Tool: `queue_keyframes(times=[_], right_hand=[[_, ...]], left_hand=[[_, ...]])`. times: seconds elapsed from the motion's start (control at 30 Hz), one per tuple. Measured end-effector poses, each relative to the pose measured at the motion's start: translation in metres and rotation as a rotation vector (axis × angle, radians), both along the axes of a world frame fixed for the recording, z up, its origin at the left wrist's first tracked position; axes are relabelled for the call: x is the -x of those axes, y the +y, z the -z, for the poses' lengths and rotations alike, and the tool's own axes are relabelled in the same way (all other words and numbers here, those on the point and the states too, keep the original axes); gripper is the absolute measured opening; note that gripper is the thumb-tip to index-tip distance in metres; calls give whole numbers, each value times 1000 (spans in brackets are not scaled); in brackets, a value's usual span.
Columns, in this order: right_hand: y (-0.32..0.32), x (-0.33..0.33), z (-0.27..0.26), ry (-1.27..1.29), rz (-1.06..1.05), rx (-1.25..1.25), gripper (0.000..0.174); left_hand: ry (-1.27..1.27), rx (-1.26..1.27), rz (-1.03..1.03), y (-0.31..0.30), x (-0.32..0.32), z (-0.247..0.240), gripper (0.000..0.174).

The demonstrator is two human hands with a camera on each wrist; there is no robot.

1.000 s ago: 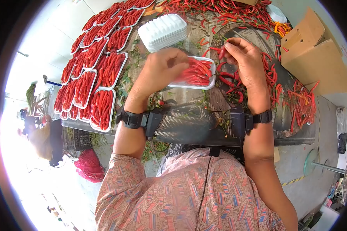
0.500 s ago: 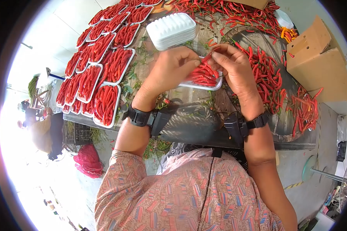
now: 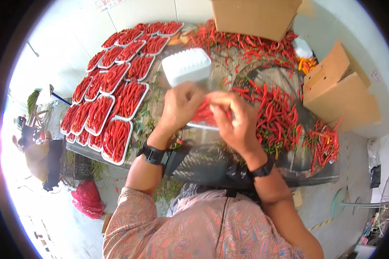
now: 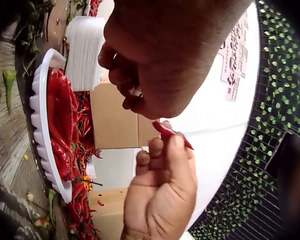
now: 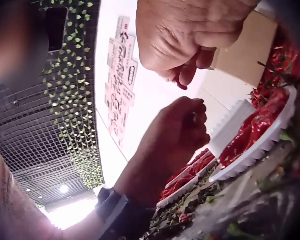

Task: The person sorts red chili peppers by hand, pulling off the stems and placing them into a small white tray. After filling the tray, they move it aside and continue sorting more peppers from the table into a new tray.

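Note:
Pinched between thumb and fingers of my right hand (image 3: 235,123) is a single red chili (image 4: 172,134), clearest in the left wrist view. My left hand (image 3: 180,103) is beside it with fingers curled; nothing shows in its grasp. Both hands are raised over a white foam tray (image 4: 41,95) of red chilies (image 4: 62,120), which they partly cover in the head view. A loose heap of red chilies (image 3: 276,112) lies to the right of my right hand. Behind my left hand stands a stack of white foam trays (image 3: 186,73).
Rows of packed chilies (image 3: 116,140) in white trays cover the table's left side. Cardboard boxes (image 3: 255,19) stand at the back and right, near more loose chilies (image 3: 212,36) and a few orange ones (image 3: 307,65). Leaf scraps and stems litter the wooden-patterned tabletop.
My right hand reached in from the heap with a chili and came leftward to my left hand over the tray. The head view has shifted, showing more of the back.

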State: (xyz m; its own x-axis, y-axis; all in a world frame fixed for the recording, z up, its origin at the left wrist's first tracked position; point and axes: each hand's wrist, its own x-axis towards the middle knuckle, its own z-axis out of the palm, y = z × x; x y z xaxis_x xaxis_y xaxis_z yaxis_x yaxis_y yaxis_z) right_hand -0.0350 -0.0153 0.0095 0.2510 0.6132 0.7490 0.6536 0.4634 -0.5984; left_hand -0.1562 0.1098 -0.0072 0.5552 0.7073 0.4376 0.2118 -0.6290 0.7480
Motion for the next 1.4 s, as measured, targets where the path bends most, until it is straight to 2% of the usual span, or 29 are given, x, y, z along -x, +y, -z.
queue_keyframes(times=[0.03,0.1,0.17,0.23,0.3,0.33,0.43,0.5,0.57,0.6,0.67,0.7,0.77,0.83,0.9,0.97,1.03,1.13,1.17,1.3,1.4], right_hand=[[-5,4,-7,41,-21,6,13],[-9,1,-24,-62,15,-111,14],[-16,-8,-44,-147,114,-279,13],[-26,-13,-68,-81,163,-461,15],[-38,-22,-107,-179,228,-624,18],[-40,-21,-128,-123,230,-711,20],[-4,-50,-183,-97,252,-1006,26],[27,-102,-204,-337,599,-501,27],[41,-137,-203,-634,1013,-102,24],[35,-137,-199,-633,1017,-94,24],[18,-124,-178,-230,647,-106,21],[10,-115,-161,-219,640,-74,21],[-5,-100,-119,-21,456,262,20],[-9,-103,-66,-239,420,481,21],[-9,-96,-28,-347,382,687,23],[-8,-86,-1,-258,369,836,23],[-3,-80,17,-336,388,871,21],[-4,-79,29,-345,381,818,22],[-5,-81,32,-336,315,792,23],[-16,-80,25,-316,185,729,25],[-17,-82,30,-361,229,702,23]], left_hand=[[22,23,-80,3,0,-2,20],[-83,163,-110,1,1,-10,22],[-90,147,-136,7,2,-4,20],[-97,136,-138,9,2,-2,18],[-103,101,-122,7,2,-3,16],[-124,103,-112,7,2,-2,15],[-127,72,-135,5,3,-6,14],[-133,72,-121,8,3,1,14],[-125,21,-132,11,4,1,13],[-110,5,-156,12,3,1,14],[-87,-49,-161,12,4,-1,15],[-63,-118,-160,14,5,-1,17],[-76,-131,-154,16,4,5,16],[-68,-168,-187,18,4,7,15],[-38,-152,-202,21,6,6,14],[-16,-146,-216,23,8,6,14],[1,-146,-289,26,8,7,17],[-26,-167,-288,29,8,9,17],[-19,-167,-291,30,8,11,17],[2,-172,-202,28,6,14,15],[17,-117,-138,23,3,13,15]])
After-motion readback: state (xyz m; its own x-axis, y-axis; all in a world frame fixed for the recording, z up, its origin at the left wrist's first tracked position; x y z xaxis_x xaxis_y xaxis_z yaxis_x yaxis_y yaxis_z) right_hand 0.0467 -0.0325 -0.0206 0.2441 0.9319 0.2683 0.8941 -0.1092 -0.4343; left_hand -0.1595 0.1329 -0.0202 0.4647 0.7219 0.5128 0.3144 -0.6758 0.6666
